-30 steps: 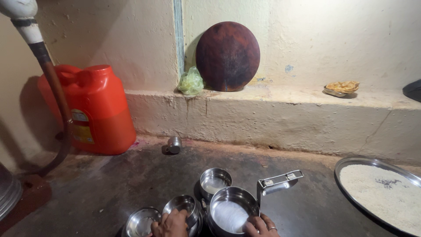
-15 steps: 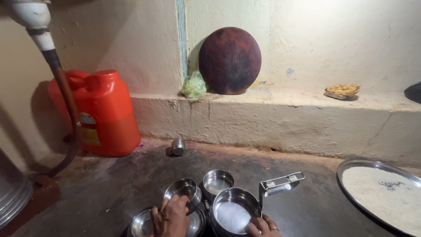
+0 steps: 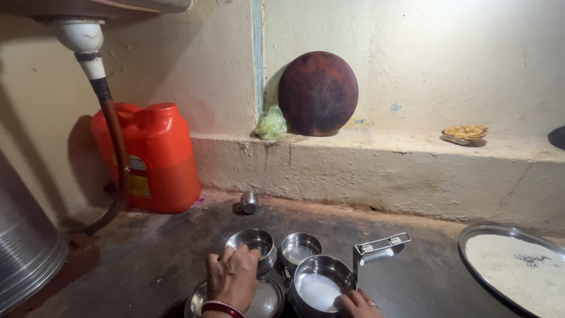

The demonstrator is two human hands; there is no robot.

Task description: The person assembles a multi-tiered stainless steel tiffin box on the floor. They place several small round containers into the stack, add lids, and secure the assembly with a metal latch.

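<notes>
My left hand (image 3: 232,277) rests fingers-down on the rim of the small steel bowl (image 3: 253,242), curled over it and gripping its edge, just above a flat steel dish (image 3: 268,300). If I lift carelessly, it could knock the neighbouring steel cup (image 3: 300,247) and tip it. My right hand (image 3: 359,304) grips the edge of the steel pot (image 3: 321,285) with white contents; a jolt might spill them, or catch the hinged clamp handle (image 3: 379,247). The rice tray (image 3: 471,235) sits well apart.
</notes>
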